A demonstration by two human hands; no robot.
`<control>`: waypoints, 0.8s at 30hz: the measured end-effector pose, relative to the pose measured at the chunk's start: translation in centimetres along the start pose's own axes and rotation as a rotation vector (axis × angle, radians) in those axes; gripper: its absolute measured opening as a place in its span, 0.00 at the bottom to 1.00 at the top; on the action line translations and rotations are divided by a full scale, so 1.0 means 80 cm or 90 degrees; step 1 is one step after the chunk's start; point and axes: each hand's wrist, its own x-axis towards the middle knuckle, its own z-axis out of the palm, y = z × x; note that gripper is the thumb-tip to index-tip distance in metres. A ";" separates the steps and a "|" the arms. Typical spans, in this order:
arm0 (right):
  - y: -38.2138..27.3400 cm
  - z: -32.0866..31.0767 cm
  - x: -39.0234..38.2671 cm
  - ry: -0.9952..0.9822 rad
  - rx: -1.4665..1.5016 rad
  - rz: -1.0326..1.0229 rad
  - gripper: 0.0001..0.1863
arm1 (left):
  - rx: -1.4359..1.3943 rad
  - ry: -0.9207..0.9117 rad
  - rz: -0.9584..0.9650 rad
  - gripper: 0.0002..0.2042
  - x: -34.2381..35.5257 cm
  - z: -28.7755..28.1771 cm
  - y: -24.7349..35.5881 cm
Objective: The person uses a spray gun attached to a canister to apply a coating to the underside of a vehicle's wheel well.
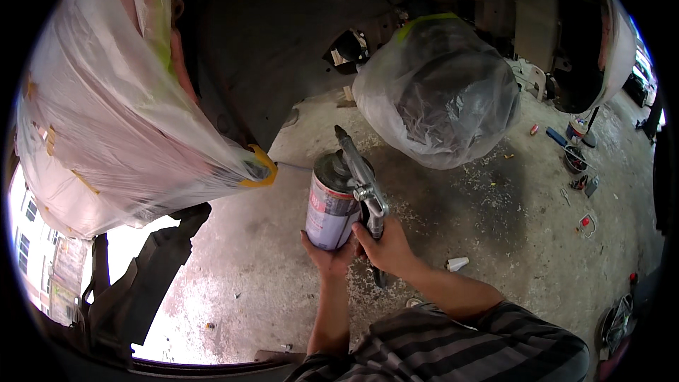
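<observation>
A spray gun (368, 189) with a can (328, 216) fixed under its head is held in front of me, its dark nozzle pointing up and away. My left hand (331, 258) supports the can from below, the thumb along its side. The can has a pale and reddish label and a dark, stained top. Around the gun's handle, my right hand (387, 247) is closed; whether a finger presses the trigger is hidden. Beyond the nozzle is a dark wheel arch (262, 42) of a vehicle, with a wheel hub area wrapped in clear plastic film (453, 99).
Plastic film (120, 113) taped over a body panel hangs at the left, above a dark metal arm (159, 269). A white cup (457, 264) lies on the speckled concrete floor (276, 290). Several tools and a round container (574, 163) are scattered at the right.
</observation>
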 end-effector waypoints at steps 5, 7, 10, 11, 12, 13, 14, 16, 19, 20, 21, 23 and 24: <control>0.018 0.004 -0.005 0.015 0.081 0.014 0.09 | -0.032 0.055 -0.023 0.39 -0.015 0.020 -0.001; 0.020 0.000 -0.001 0.010 0.102 0.078 0.09 | -0.009 0.050 -0.033 0.38 -0.018 -0.007 -0.005; 0.022 -0.001 0.001 0.034 0.093 0.107 0.09 | 0.029 0.038 -0.038 0.36 -0.016 -0.021 -0.009; 0.026 -0.002 0.002 0.021 0.094 0.092 0.10 | 0.037 0.008 -0.039 0.37 -0.018 -0.021 -0.007; 0.025 -0.001 0.001 0.028 0.085 0.065 0.09 | 0.044 -0.020 -0.042 0.37 -0.024 -0.010 -0.006; 0.020 0.000 0.000 0.035 0.077 0.038 0.09 | 0.042 -0.015 -0.040 0.38 -0.022 -0.003 -0.003; 0.015 0.001 -0.001 0.041 0.070 0.011 0.09 | 0.040 -0.009 -0.038 0.38 -0.017 0.004 0.002; -0.010 0.002 -0.004 0.052 0.091 0.007 0.10 | 0.040 -0.006 -0.009 0.39 -0.010 0.022 0.014; -0.014 0.001 -0.004 0.049 0.125 0.007 0.09 | 0.029 0.015 0.036 0.39 -0.005 0.045 0.020; -0.012 0.001 -0.004 0.045 0.136 0.008 0.09 | 0.017 0.038 0.036 0.39 -0.004 0.048 0.020; -0.004 -0.002 -0.003 0.044 0.109 0.006 0.10 | 0.005 0.061 0.035 0.39 -0.003 0.049 0.018; 0.012 -0.006 0.003 0.036 0.055 -0.001 0.11 | 0.015 0.038 0.002 0.38 -0.004 0.010 0.014; 0.012 -0.008 0.003 -0.002 0.046 0.035 0.11 | -0.007 0.017 -0.004 0.38 -0.007 -0.017 0.010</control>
